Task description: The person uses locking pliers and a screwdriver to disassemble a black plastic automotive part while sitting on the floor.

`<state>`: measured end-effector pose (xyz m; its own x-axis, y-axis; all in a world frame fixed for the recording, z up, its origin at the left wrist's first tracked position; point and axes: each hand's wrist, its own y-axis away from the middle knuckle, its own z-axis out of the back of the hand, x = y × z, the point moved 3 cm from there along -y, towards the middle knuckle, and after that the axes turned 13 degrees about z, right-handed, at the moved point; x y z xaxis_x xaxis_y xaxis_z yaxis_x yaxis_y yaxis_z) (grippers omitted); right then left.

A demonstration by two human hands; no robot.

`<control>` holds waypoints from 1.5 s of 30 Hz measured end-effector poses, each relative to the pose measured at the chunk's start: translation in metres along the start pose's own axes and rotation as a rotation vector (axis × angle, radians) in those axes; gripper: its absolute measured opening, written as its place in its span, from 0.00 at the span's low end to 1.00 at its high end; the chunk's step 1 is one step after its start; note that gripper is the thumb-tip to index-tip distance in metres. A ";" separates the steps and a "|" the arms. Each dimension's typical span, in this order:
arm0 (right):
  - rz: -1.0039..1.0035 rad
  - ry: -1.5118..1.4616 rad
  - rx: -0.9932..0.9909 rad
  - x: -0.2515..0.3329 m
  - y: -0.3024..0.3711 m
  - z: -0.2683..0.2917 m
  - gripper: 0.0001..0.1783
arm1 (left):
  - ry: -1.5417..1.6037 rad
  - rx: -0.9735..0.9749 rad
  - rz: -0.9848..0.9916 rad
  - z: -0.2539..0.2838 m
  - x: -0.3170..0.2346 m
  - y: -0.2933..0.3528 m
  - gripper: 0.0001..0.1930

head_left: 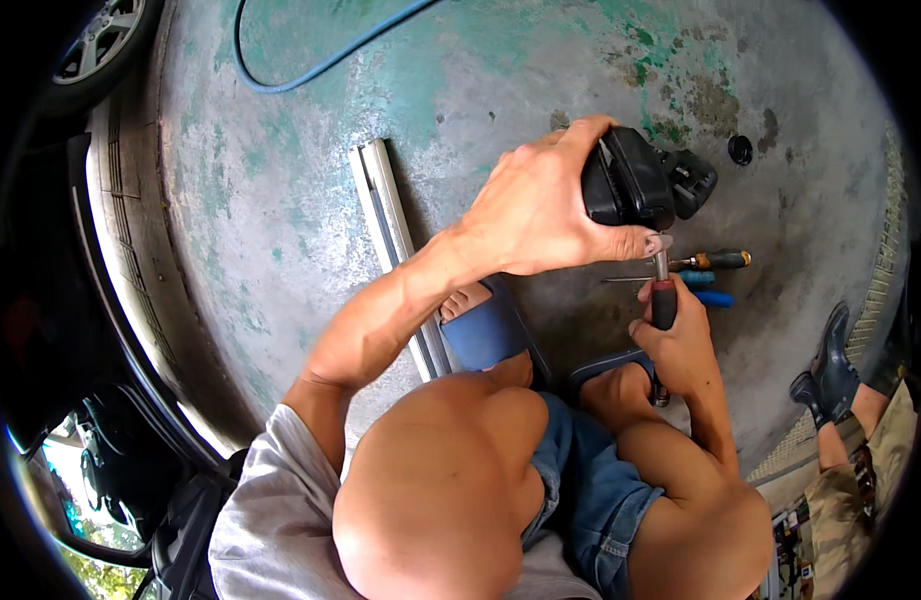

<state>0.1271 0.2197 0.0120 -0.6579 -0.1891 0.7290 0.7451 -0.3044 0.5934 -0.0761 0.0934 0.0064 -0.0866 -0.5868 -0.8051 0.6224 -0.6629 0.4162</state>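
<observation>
Head view: gripping ratchet-like tool (665,305) in right fingers (644,291); clamping black part (642,172), just ahead, in left fingers (591,130). Best: keep tool square, ease force on, left thumb (621,241) clear of tool's head (661,243). Close beyond right fingers: screwdriver (722,260) on green-patched floor (301,200). Farther, ahead-left of left fingers: blue hose (271,89); far left, car wheel (106,50).

Left grip (546,195) on black part (638,178), right grip (683,338) on black-handled tool (664,304), screwdrivers (723,260) nearby
</observation>
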 end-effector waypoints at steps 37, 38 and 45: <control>-0.442 -1.242 0.738 -0.021 -0.011 -0.027 0.36 | 0.435 0.104 0.260 0.009 0.065 -0.020 0.30; -0.444 -1.233 0.731 -0.022 -0.010 -0.026 0.36 | 0.435 0.116 0.254 0.009 0.062 -0.017 0.30; -0.456 -1.296 0.778 -0.024 -0.001 -0.023 0.36 | 0.771 0.267 0.010 -0.012 0.042 -0.026 0.28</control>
<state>0.1392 0.2030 -0.0142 -0.6005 0.7996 -0.0097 0.6585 0.5014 0.5612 -0.0860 0.0916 -0.0432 0.5381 -0.1732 -0.8249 0.4052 -0.8050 0.4333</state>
